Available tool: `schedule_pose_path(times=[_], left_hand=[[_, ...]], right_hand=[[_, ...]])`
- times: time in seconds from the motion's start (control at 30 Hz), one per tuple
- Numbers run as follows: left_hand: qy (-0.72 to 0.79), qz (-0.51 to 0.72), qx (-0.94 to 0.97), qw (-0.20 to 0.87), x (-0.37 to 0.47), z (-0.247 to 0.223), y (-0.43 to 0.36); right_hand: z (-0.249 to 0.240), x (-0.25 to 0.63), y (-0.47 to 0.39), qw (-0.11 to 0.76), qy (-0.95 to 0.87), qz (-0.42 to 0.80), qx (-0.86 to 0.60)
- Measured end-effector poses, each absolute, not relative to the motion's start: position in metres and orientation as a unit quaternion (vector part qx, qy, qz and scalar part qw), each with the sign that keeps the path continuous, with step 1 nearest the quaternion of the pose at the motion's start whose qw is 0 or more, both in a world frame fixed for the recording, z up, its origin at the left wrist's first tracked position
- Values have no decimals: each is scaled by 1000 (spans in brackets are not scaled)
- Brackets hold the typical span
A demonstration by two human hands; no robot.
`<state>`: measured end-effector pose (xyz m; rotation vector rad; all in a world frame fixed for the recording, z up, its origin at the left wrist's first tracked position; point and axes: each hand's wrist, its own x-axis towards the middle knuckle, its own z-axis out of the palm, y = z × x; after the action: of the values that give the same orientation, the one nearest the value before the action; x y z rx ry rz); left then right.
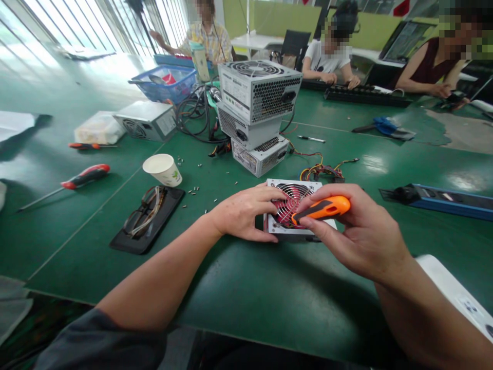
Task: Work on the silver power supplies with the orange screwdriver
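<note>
On the green table in front of me lies a power supply unit (283,228) with a round wire fan grille (295,198) on top and a red fan beneath it. My left hand (250,210) grips its left side, fingers on the top edge and thumb low on the near side. An orange and black screwdriver (327,206) is held by its handle in my right hand (365,231), tilted over the grille. The screwdriver's tip is hidden, so I cannot tell what it touches. Colored cables (323,172) spread behind the unit.
Several power supplies (258,95) form a stack behind. A paper cup (162,169), eyeglasses on a black case (146,221), small scattered metal pieces (194,190) and a red-black screwdriver (87,176) lie left. A blue-black tool (442,199) is right. Other people sit across the table.
</note>
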<state>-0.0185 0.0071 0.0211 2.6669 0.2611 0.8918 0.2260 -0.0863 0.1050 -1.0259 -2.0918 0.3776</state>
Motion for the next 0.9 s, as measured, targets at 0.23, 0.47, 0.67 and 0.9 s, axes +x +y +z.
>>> schedule_pose_path(times=[0.23, 0.47, 0.67, 0.9], left_hand=[[90, 309, 936, 143, -17, 23, 6], [99, 292, 942, 130, -19, 25, 5], [100, 253, 952, 139, -16, 30, 0], [137, 246, 949, 141, -10, 31, -8]], right_hand=[[108, 226, -88, 373, -833, 119, -391], [111, 233, -92, 402, -815, 118, -400], [121, 234, -97, 398, -822, 114, -390], [129, 244, -91, 203, -894, 121, -381]])
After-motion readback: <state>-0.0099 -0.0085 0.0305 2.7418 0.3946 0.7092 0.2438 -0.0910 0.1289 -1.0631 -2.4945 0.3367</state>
